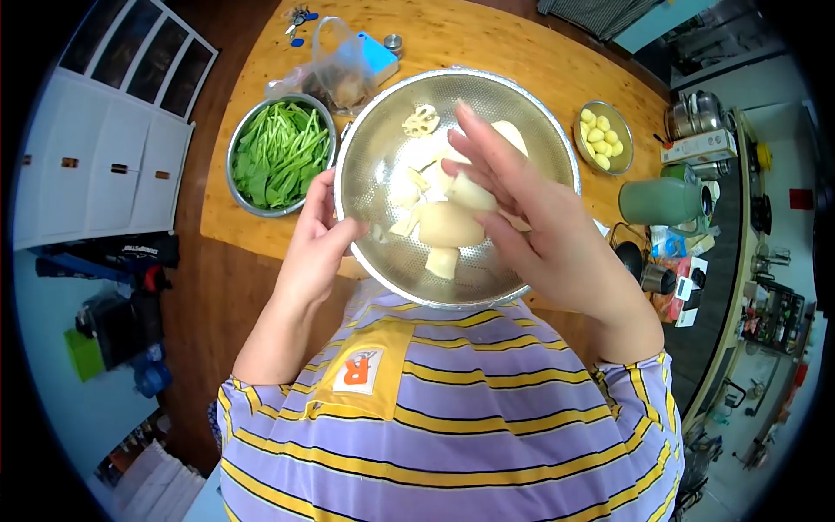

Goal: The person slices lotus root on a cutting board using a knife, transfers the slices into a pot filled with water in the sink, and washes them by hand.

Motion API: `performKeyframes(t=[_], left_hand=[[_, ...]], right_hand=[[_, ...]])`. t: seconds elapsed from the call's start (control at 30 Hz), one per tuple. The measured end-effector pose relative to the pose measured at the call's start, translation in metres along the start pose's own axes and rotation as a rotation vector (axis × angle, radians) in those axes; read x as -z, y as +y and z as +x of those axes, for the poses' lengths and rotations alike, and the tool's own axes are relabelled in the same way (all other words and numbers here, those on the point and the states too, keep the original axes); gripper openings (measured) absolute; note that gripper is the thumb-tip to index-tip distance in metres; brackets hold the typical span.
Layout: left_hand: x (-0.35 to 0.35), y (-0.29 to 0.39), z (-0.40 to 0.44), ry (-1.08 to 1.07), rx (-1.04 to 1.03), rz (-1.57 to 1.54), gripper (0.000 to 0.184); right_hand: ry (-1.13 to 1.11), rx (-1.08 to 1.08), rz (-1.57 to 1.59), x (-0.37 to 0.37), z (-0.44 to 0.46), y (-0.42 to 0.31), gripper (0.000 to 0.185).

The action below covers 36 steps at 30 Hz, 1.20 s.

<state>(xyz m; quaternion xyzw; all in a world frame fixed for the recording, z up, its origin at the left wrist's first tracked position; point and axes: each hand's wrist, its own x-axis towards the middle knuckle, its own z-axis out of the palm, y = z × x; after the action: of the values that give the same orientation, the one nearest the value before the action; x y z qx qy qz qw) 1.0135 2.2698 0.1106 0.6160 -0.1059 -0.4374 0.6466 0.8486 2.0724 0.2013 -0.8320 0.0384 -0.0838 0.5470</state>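
A large perforated metal colander (374,122) is held above the near edge of the wooden table. My left hand (317,239) grips its left rim, thumb on the inside and fingers outside. Over the right side of the colander is my right hand (531,204), its fingers apart and slightly curved beside pale pieces. Inside lie a lotus root slice (421,121) with holes, a large pale peeled chunk (450,224) and several smaller pale pieces. Whether my right fingertips touch the pieces is hard to tell.
On the wooden table (435,35) are a bowl of green leafy stems (280,157), a plastic bag (341,70), a blue box (377,57) and a bowl of peeled potatoes (602,137). A greenish pitcher (661,202) stands at the right.
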Motion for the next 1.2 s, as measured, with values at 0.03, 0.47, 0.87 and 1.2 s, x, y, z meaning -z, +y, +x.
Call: performKeyframes(t=[0.03, 0.47, 0.87, 1.2], left_hand=[[-0.001, 0.001, 0.000, -0.001, -0.009, -0.010, 0.065], [0.020, 0.002, -0.018, 0.005, -0.116, -0.096, 0.068], [0.084, -0.049, -0.051, 0.374, -0.137, -0.073, 0.067], [0.089, -0.034, -0.098, 0.439, -0.242, -0.057, 0.066]], right_hand=[[0.010, 0.065, -0.096, 0.000, 0.004, 0.002, 0.076], [0.304, 0.238, -0.569, 0.023, 0.004, 0.003, 0.051], [0.277, -0.505, 0.250, -0.049, 0.023, 0.222, 0.022], [0.418, -0.130, -0.032, -0.078, 0.052, 0.114, 0.012]])
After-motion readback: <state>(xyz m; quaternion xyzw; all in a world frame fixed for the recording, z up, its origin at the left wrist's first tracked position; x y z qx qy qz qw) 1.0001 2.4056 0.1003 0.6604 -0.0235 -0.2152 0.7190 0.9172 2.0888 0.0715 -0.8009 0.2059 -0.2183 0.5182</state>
